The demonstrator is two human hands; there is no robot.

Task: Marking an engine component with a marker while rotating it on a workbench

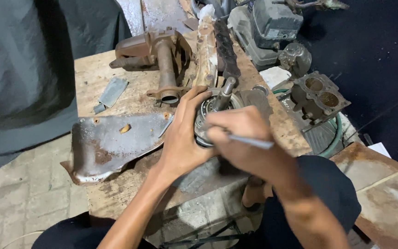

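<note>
Both forearms reach up from the lower edge of the view toward a round bearing assembly that sits between the hands at the near edge of a worn wooden workbench. Its left hand is wrapped around the assembly's left rim, fingers curled over the top and thumb below, closed firmly on it. Just to the right, touching the same part, the right hand is clenched around a thin grey metal tool whose free end points right and slightly toward the camera; its working tip is hidden under the fingers. A short steel shaft stands out of the assembly's middle, its long axis running up and away from the hands, tilted a little right. The assembly looks like greasy, ringed steel. Left of the left hand lies a flat, rust-spotted metal plate; beyond the hands rests a rusty cast tube bracket, and well to the right sits a grey carburettor body with two round bores.
</note>
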